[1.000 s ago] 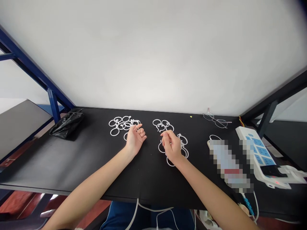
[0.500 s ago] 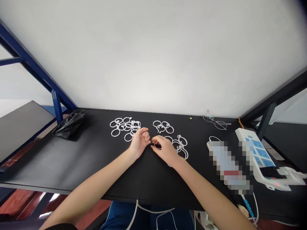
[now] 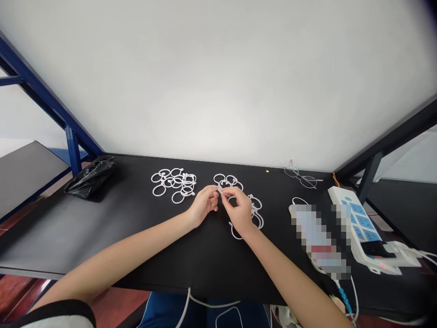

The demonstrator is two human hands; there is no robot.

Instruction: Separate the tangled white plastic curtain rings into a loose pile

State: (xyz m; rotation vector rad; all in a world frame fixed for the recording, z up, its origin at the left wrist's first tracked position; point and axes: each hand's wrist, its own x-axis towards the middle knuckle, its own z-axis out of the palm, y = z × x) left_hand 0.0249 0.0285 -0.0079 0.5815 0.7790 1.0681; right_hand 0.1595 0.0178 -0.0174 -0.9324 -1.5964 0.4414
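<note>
My left hand [image 3: 205, 205] and my right hand [image 3: 240, 208] meet over the middle of the table, fingertips almost touching. Between them they pinch a white plastic curtain ring [image 3: 220, 188]; most of its loop is hidden by my fingers and hard to separate from those behind. Left of my left hand lies a pile of white rings [image 3: 176, 182], several with small ball ends. Just beyond my fingertips is a smaller group of rings [image 3: 232, 177]. More rings [image 3: 258, 221] lie beside and partly under my right hand, one of them with a visible gap [image 3: 235, 234].
On the black table [image 3: 164, 255], a black plastic bag [image 3: 94, 177] lies at the left. Glasses [image 3: 303, 180] rest at the back right. A blurred phone [image 3: 317, 237] and a white power strip [image 3: 358, 228] with plugs are at the right. A white cable [image 3: 186, 310] hangs in front.
My right hand has moved slightly up and away with the ring, and my left fingertips have closed on it too. The view has shifted a little.
</note>
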